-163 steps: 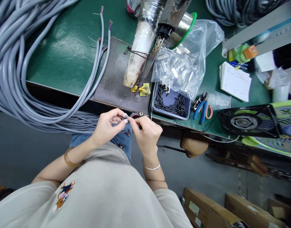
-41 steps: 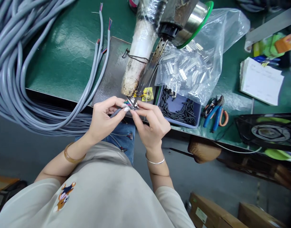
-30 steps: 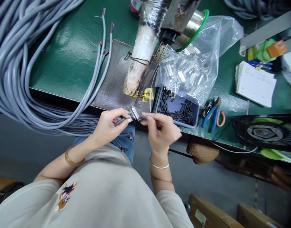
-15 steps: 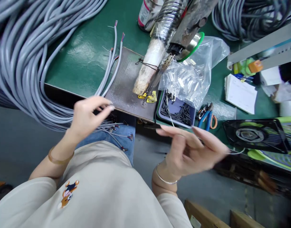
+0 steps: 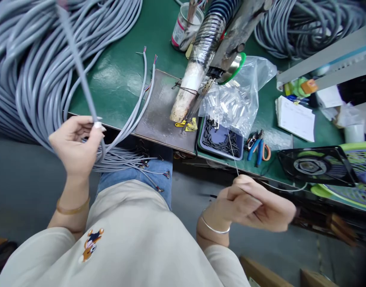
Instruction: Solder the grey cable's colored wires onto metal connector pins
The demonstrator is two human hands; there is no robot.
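Observation:
My left hand [image 5: 78, 143] pinches a grey cable [image 5: 83, 75] that rises up and left, its far end blurred. Over the table's front edge, my right hand [image 5: 257, 203] is closed on a thin wire [image 5: 233, 149], which runs up across the black tray. Two more grey cables [image 5: 140, 101] with stripped coloured ends lie beside the brown board [image 5: 159, 107]. Many finished cable ends with small connectors [image 5: 167, 174] rest on my lap. A soldering tool [image 5: 200, 95] points down over the board.
Large grey cable coils [image 5: 36, 67] fill the left side. A purple tray [image 5: 221, 139] of small black parts, a plastic bag [image 5: 248, 87], blue pliers [image 5: 256, 151], a paper pad [image 5: 294, 119] and a black fan [image 5: 317, 165] occupy the right. A jar [image 5: 185, 30] stands behind.
My left hand has moved left and taken hold of a grey cable, lifting it from the others. My right hand has moved slightly right and down, its fingers now closed on the wire.

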